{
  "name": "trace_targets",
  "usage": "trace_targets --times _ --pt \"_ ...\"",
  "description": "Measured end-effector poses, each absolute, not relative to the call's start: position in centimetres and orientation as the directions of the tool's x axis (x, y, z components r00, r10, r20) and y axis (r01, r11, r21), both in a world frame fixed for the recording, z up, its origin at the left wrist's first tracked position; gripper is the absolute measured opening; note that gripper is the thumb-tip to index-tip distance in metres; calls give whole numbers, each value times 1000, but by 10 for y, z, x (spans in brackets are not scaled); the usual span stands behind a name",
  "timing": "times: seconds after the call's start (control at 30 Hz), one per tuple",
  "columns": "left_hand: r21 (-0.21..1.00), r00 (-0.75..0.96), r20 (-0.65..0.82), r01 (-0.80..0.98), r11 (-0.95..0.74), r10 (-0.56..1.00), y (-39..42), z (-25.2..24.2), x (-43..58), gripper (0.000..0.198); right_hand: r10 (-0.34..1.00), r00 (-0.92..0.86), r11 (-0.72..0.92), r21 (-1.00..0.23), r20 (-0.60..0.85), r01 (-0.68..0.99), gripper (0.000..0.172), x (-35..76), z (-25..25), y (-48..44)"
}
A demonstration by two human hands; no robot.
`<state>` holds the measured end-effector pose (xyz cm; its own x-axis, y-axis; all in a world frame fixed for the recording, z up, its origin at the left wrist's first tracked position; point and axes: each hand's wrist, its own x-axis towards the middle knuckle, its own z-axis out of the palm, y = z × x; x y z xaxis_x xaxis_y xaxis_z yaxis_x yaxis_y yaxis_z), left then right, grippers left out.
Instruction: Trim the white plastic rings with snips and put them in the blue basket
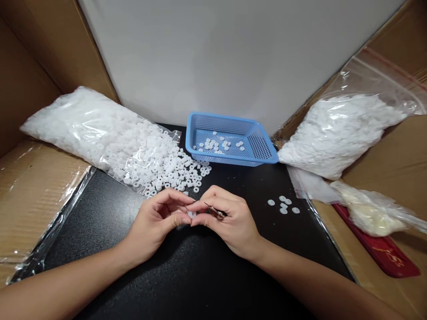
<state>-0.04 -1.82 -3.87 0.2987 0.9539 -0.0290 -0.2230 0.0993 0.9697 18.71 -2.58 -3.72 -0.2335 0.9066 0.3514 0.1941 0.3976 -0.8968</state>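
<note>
In front of the dark tabletop's middle, my left hand [160,220] and my right hand [231,220] meet fingertip to fingertip. Between their thumbs and forefingers is a small white plastic piece [191,214], mostly covered by the fingers. A thin metal tool [218,212] with a pointed end is tucked in my right hand; its kind is hidden by the fingers. Just beyond my left hand spreads a pile of small white plastic rings [170,166], spilling from a clear bag [83,120]. Several white discs [283,206] lie loose to the right of my right hand.
A blue perforated basket [230,118] holds several white pieces at the back, by a pale wall [233,53]. On the right are a clear bag of white pieces [343,133], a bag with pale yellow contents [370,213] and a red flat object [396,258]. Cardboard [36,191] flanks the table.
</note>
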Motion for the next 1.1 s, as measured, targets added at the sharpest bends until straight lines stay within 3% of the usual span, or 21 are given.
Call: trace_targets --times 0.2,0.33,0.43,0.5,0.6,0.73,0.83,1.1 --pt "969 330 -29 -223 108 943 -17 -43 -2 17 878 -252 462 -861 408 214 19 187 -40 -27" --pt "981 340 -40 -165 101 939 -16 -41 -4 13 876 -307 452 -856 373 251 16 190 -37 -24" --pt "1000 297 13 4 -15 955 -9 -34 -9 16 901 -335 397 -831 274 388 11 211 -35 -20" --pt "977 252 100 158 -143 963 -1 -29 -16 21 925 -339 350 -738 173 577 8 236 -40 -18" --pt "843 254 287 392 -369 924 14 -26 -26 21 973 -160 222 -498 165 838 16 282 -53 -21" --pt "515 444 375 630 -581 814 24 -37 -32 18 977 -49 131 -404 206 905 33 322 -66 -33" --pt "317 561 371 672 -669 740 22 -49 -27 16 975 -20 97 -346 220 933 30 328 -70 -37" --pt "181 630 374 669 -720 680 18 -52 -22 11 970 68 -5 -261 234 965 9 338 -71 -27"
